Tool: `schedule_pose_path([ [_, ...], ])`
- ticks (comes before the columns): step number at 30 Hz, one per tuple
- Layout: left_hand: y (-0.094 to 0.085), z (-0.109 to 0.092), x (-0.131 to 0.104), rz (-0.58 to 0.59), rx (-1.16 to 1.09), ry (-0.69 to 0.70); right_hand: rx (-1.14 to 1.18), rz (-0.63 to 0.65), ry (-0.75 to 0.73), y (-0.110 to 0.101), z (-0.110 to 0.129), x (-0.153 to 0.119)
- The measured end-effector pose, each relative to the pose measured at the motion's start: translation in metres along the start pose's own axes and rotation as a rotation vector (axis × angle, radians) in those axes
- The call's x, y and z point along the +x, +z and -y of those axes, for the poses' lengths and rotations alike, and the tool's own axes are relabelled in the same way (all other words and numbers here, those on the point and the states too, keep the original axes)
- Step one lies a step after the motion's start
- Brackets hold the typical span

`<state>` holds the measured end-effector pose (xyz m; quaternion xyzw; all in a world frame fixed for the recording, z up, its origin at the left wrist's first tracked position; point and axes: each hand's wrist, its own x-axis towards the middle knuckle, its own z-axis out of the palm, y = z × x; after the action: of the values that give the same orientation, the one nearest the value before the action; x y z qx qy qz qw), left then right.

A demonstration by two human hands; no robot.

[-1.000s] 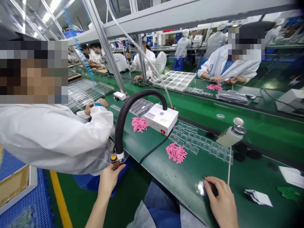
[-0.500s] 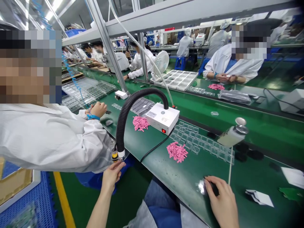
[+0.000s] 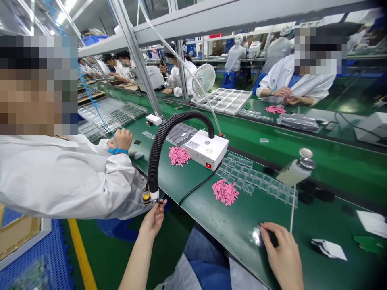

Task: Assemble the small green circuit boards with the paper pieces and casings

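Note:
My left hand [image 3: 153, 220] is closed in a pinch on a small dark flat piece [image 3: 161, 204], its kind too small to make out. It is just below the nozzle [image 3: 154, 196] at the end of a black corrugated hose [image 3: 152, 161]. That hose arches over from a white box [image 3: 208, 150] with a lit red switch. On the green bench top [image 3: 208, 225], my right hand [image 3: 282, 251] rests with thumb and forefinger together. A dark speck shows at those fingertips, but what they hold is unclear. A shiny glare lies beside them.
Pink strips lie in two piles, the nearer [image 3: 225, 192] before rows of clear plastic trays [image 3: 256, 179]. A pump bottle [image 3: 298, 171] stands at the right, near a folded white paper [image 3: 329, 249]. A co-worker's sleeve [image 3: 72, 177] is close on my left.
My left hand has shifted slightly right and turned, so the dark piece now shows in its fingertips. My right hand has stayed in place. The left co-worker's hand has moved slightly.

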<state>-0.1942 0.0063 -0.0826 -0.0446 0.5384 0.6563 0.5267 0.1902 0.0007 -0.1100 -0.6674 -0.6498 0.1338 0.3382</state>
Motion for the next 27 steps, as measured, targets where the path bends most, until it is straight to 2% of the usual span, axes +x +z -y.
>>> schedule_pose_path([
  [9, 0.005, -0.007, -0.011, 0.102, -0.164, -0.053, 0.023, -0.009, -0.009, 0.000, 0.002, 0.000],
  [14, -0.011, -0.009, -0.027, 0.166, -0.180, -0.064, 0.070, -0.020, -0.007, 0.000, 0.007, 0.002],
  [16, -0.021, -0.008, -0.030, 0.164, -0.131, -0.071, 0.093, -0.019, 0.004, -0.001, 0.009, 0.003],
  [19, -0.027, -0.004, -0.035, 0.166, 0.164, -0.117, 0.107, -0.050, 0.018, -0.003, 0.012, 0.002],
  [21, -0.019, 0.003, -0.042, 0.224, 0.325, -0.155, 0.139, -0.107, 0.023, -0.006, 0.017, 0.001],
  [23, 0.000, 0.014, -0.054, 0.323, 0.385, -0.123, 0.214, -0.132, 0.034, -0.011, 0.029, 0.000],
  [25, 0.027, 0.029, -0.069, 0.426, 0.408, -0.043, 0.322, -0.070, 0.045, -0.018, 0.048, 0.000],
  [27, 0.057, 0.047, -0.084, 0.535, 0.370, 0.006, 0.443, 0.046, 0.030, -0.026, 0.070, 0.000],
])
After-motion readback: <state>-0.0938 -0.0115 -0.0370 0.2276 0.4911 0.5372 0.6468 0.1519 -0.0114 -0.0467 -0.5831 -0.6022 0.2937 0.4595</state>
